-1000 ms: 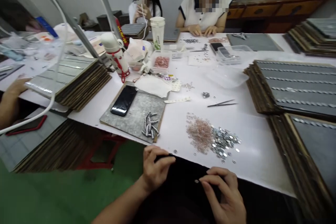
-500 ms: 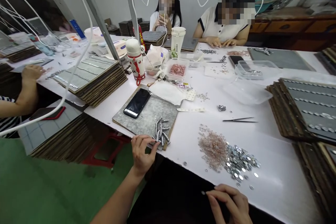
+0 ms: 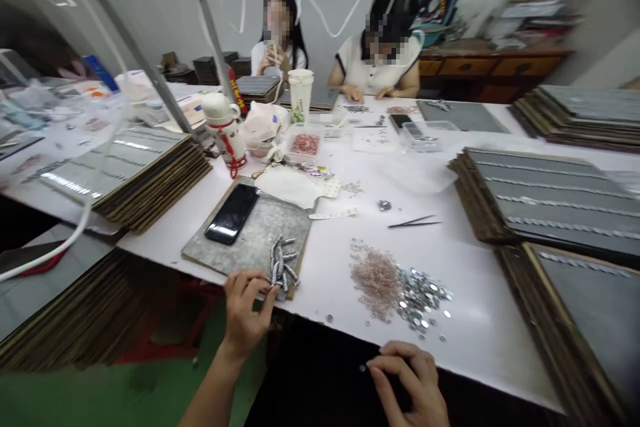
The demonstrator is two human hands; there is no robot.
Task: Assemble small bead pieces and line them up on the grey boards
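My left hand (image 3: 249, 312) is at the table's front edge, thumb and fingertips pinched together over the corner of a grey board (image 3: 200, 251). Whatever sits between those fingertips is too small to make out. Right beside them lies a heap of silver rolls (image 3: 283, 265) that look like stacked discs. Low over my dark lap, my right hand (image 3: 413, 380) is closed, with a small round disc (image 3: 363, 367) at its fingertips. Beyond it on the table are a pile of pinkish clear rings (image 3: 375, 283) and a touching pile of shiny silver discs (image 3: 423, 300).
A black phone (image 3: 231, 213) lies on the board. Tweezers (image 3: 415, 221) rest behind the piles. Stacked boards with silver rows (image 3: 555, 197) stand at right, another stack (image 3: 150, 177) at left. A bottle (image 3: 223, 133) and cup (image 3: 301, 97) stand farther back. Two people sit opposite.
The view has swung to the right, so the table things appear farther left. Both hands keep nearly the same pose, the small disc still at my right fingertips.
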